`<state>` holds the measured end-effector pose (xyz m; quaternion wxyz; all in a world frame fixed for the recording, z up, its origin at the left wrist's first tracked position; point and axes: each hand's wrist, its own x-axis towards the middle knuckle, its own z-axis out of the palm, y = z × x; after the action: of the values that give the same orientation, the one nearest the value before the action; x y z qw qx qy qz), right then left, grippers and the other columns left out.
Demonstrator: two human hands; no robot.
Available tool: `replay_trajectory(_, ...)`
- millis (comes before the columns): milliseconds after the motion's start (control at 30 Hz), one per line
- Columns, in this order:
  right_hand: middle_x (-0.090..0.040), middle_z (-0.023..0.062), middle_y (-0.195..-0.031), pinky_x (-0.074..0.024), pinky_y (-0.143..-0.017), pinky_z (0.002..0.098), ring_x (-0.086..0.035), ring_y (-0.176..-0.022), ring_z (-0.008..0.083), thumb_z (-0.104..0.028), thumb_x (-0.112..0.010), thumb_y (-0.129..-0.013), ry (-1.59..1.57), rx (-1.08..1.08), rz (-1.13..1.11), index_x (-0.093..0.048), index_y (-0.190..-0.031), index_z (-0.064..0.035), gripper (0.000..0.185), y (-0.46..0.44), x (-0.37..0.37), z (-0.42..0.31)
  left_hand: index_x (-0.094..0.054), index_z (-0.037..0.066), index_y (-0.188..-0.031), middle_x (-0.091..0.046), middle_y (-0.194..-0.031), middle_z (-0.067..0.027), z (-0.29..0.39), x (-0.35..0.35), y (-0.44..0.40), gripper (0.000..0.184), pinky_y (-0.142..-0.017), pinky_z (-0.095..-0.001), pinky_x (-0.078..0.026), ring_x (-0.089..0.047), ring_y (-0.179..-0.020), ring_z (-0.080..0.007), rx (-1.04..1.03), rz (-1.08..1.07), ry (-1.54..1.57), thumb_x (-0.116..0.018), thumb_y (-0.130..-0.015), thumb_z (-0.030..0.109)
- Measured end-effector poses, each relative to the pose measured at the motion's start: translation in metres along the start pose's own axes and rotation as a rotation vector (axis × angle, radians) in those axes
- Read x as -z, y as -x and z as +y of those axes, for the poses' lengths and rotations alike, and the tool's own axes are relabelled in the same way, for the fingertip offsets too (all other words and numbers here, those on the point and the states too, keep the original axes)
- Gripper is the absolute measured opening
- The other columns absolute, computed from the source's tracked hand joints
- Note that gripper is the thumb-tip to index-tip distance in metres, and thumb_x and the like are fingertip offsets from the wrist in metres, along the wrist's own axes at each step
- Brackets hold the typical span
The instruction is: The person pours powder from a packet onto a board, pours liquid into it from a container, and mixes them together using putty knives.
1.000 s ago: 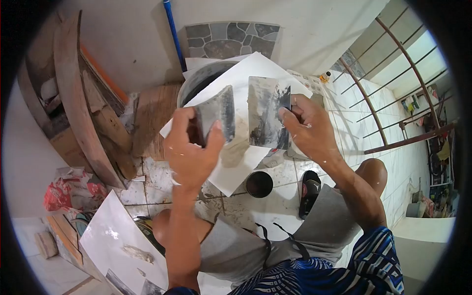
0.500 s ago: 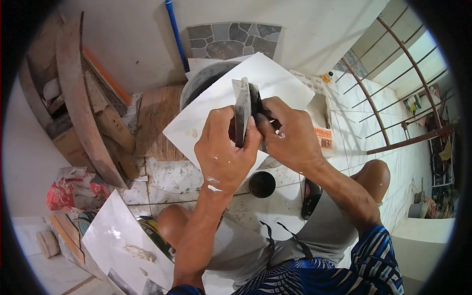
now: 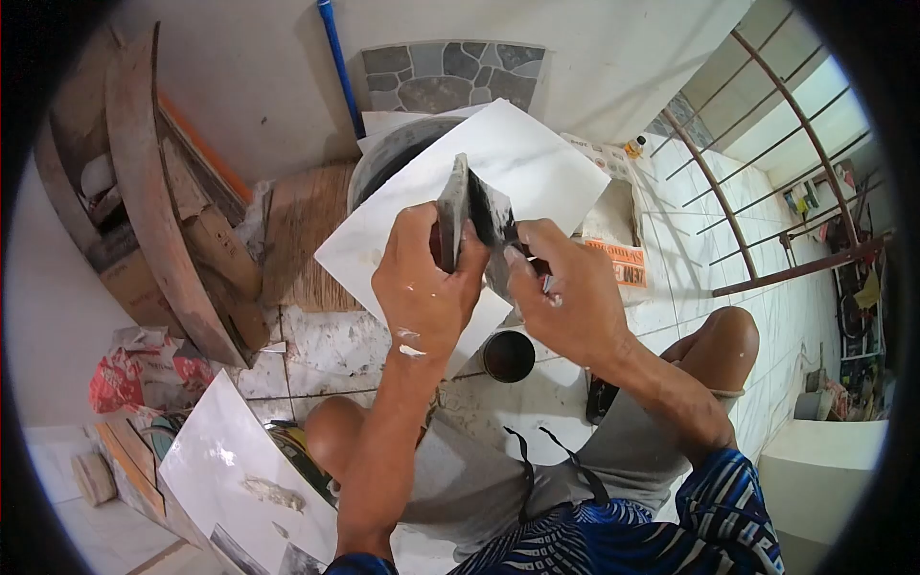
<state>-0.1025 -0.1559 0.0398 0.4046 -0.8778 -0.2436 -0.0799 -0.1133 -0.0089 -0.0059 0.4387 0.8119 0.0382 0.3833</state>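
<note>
My left hand is closed round a flat grey piece with a rough whitish edge, held upright. In my right hand is a thin dark plate smeared with white, which could be a scraper blade; its handle is hidden by my fingers. The two flat pieces meet or nearly meet at the far end and spread apart toward me. White paste marks both hands. Beneath them a white marbled tile lies across a round grey bucket. A dark round cup stands on the floor below my hands.
At lower left lies another white tile with a whitish lump. Wooden boards and cardboard lean at left. A blue pipe and stone-patterned tile rest against the wall. A rusty metal grille stands at right.
The two flat pieces have opened apart, showing more of the dark plate's face. My left hand has shifted slightly left, and my right hand has turned and moved slightly down.
</note>
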Motion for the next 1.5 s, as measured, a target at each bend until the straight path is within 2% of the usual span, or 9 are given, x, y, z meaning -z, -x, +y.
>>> replay_trajectory(233,-0.059,0.0172,-0.069,-0.0448,-0.054,0.0354,-0.056,-0.054,0.027,-0.008,-0.063,-0.092,-0.026,-0.09,-0.001,-0.057,-0.101,-0.0001,0.014,0.0,0.032,-0.007,-0.056,0.003,-0.096,-0.06,-0.077,-0.0112,-0.006,0.006,-0.003,0.027,-0.056,-0.0351,-0.049,-0.058,-0.06,-0.0249,0.103,0.006,-0.05,-0.077,-0.078,0.01)
replay_trajectory(367,-0.059,0.0161,-0.068,-0.0431,-0.054,0.033,-0.051,-0.054,0.0223,-0.01,-0.064,-0.093,-0.003,-0.134,0.16,-0.057,-0.1,0.0011,0.015,-0.017,0.032,0.009,-0.056,0.004,-0.094,-0.058,-0.076,-0.0101,-0.003,0.005,0.001,0.027,-0.056,-0.0353,-0.049,-0.058,-0.059,-0.0243,0.02,0.045,-0.021,-0.077,-0.078,0.011)
replay_trajectory(667,-0.063,0.0203,-0.07,-0.0494,-0.057,0.042,-0.065,-0.062,0.0374,-0.012,-0.064,-0.093,0.097,0.032,0.236,-0.058,-0.096,-0.0001,0.014,-0.027,-0.005,0.001,-0.055,0.006,-0.096,-0.057,-0.08,-0.0093,0.005,-0.007,0.011,0.028,-0.052,-0.0359,-0.049,-0.06,-0.059,-0.0256,-0.09,0.03,0.061,-0.077,-0.078,0.004)
replay_trajectory(1000,-0.063,0.0176,-0.071,-0.0487,-0.056,0.0379,-0.064,-0.058,0.0308,-0.008,-0.065,-0.091,-0.054,-0.127,0.102,-0.057,-0.097,0.0001,0.013,-0.011,0.02,-0.006,-0.059,0.004,-0.103,-0.059,-0.085,-0.0125,-0.015,-0.001,0.0,0.031,-0.055,-0.0387,-0.05,-0.062,-0.065,-0.0305,-0.084,-0.012,-0.008,-0.077,-0.079,0.003)
replay_trajectory(1133,-0.064,0.0174,-0.079,-0.0491,-0.06,0.0349,-0.064,-0.064,0.0289,-0.007,-0.066,-0.091,0.095,-0.08,0.196,-0.06,-0.102,-0.0001,0.014,-0.014,0.056,0.018,-0.061,0.007,-0.11,-0.064,-0.096,-0.0118,-0.02,0.021,-0.009,0.03,-0.068,-0.0388,-0.053,-0.066,-0.08,-0.032,-0.159,-0.141,-0.049,-0.071,-0.082,-0.001)
replay_trajectory(1233,-0.064,0.0181,-0.086,-0.0504,-0.063,0.0353,-0.064,-0.069,0.0293,-0.003,-0.064,-0.09,0.149,0.035,0.228,-0.062,-0.106,0.0014,0.017,-0.009,0.074,0.02,-0.064,0.007,-0.109,-0.066,-0.106,-0.0121,-0.031,0.037,-0.012,0.036,-0.081,-0.0395,-0.054,-0.066,-0.094,-0.0337,-0.232,-0.199,-0.015,-0.065,-0.076,-0.009)
replay_trajectory(1300,-0.065,0.0177,-0.089,-0.0513,-0.064,0.0364,-0.064,-0.071,0.0297,0.0,-0.063,-0.087,0.269,0.162,0.122,-0.063,-0.109,0.0022,0.022,-0.003,0.084,0.018,-0.064,0.006,-0.104,-0.067,-0.109,-0.0126,-0.035,0.046,-0.016,0.038,-0.092,-0.0418,-0.054,-0.066,-0.101,-0.0332,-0.293,-0.229,-0.004,-0.061,-0.071,-0.014)
replay_trajectory(1400,-0.066,0.0151,-0.093,-0.053,-0.065,0.0384,-0.065,-0.078,0.0294,0.007,-0.065,-0.079,0.273,0.28,-0.008,-0.063,-0.113,0.0026,0.035,0.007,0.085,0.009,-0.061,0.004,-0.103,-0.07,-0.109,-0.0139,-0.044,0.052,-0.016,0.039,-0.094,-0.0405,-0.052,-0.067,-0.103,-0.0319,-0.346,-0.246,0.009,-0.069,-0.07,-0.017)
replay_trajectory(1500,-0.067,0.0126,-0.092,-0.054,-0.066,0.0373,-0.065,-0.08,0.0285,0.008,-0.068,-0.071,0.272,0.391,-0.054,-0.064,-0.116,0.0015,0.046,0.011,0.075,0.01,-0.062,0.005,-0.099,-0.07,-0.104,-0.0116,-0.042,0.053,-0.016,0.039,-0.1,-0.0466,-0.053,-0.068,-0.104,-0.03,-0.256,-0.238,0.128,-0.066,-0.068,-0.017)
